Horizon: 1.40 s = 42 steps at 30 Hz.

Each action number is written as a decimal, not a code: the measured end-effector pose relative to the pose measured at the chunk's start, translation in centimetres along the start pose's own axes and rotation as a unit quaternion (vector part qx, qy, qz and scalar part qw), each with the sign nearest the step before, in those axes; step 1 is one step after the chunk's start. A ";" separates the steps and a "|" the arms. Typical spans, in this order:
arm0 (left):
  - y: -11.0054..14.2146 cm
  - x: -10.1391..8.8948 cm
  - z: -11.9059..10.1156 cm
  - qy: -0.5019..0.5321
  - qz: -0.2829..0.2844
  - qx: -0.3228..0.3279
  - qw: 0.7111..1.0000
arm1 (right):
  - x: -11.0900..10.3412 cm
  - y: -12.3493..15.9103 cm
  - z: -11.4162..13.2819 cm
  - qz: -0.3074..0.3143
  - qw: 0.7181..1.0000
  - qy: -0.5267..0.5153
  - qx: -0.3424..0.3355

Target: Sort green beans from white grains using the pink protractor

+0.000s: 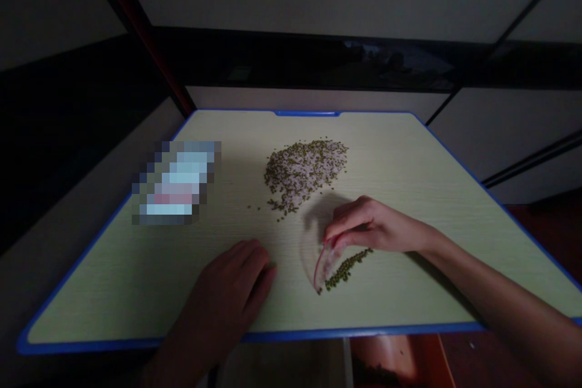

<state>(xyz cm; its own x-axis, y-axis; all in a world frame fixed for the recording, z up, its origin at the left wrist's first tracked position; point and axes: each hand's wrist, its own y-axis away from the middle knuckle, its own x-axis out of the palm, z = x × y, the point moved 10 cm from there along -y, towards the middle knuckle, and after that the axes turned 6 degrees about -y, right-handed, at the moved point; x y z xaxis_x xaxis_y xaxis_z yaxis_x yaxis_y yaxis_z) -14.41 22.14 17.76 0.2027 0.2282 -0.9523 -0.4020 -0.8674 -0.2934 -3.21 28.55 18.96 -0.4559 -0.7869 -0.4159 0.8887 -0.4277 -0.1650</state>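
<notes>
My right hand (352,227) pinches a clear plastic piece (328,260) by green beans (345,270) near the front edge of the table (409,303); I'd tilt gently. Left hand (240,270): can't tell its grip.

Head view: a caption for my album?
Right hand holds clear plastic beside green beans; left hand rests on the table.

2 hands (231,279) (364,225) are showing, 1 clear piece (324,265). Also counting 1 mixed heap (307,173), 1 bean row (346,270), 1 pixelated item (179,182), 1 table (409,170), 2 containers (348,364) (427,351).
</notes>
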 end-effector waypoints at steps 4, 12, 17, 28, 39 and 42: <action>0.2 0.1 0.2 0.006 0.002 -0.001 1.000 | 0.0 0.1 -0.1 0.012 1.000 -0.016 0.010; 0.0 0.0 0.4 0.026 0.003 -0.014 1.000 | 0.3 0.3 -0.4 0.034 0.997 -0.059 0.019; -0.1 0.0 0.5 0.033 0.002 -0.015 0.999 | 0.3 0.4 -0.9 0.032 0.997 -0.074 0.017; 0.2 0.3 0.7 0.042 0.022 -0.023 0.999 | -4.8 5.2 5.1 -0.247 0.959 0.138 0.008; 0.1 0.6 0.7 0.054 0.027 -0.018 0.998 | 7.0 11.0 9.0 -0.330 0.838 0.434 0.037; 0.0 0.6 0.7 0.055 0.030 -0.015 0.998 | 8.8 9.9 10.2 -0.446 0.776 0.446 -0.009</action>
<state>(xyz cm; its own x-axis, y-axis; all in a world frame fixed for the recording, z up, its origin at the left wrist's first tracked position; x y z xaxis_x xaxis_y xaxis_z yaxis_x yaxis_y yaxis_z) -14.91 22.58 17.10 0.2761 0.1277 -0.9526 -0.3901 -0.8910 -0.2325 1.07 12.85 22.81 -0.6817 0.4436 -0.5818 0.2427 -0.6131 -0.7518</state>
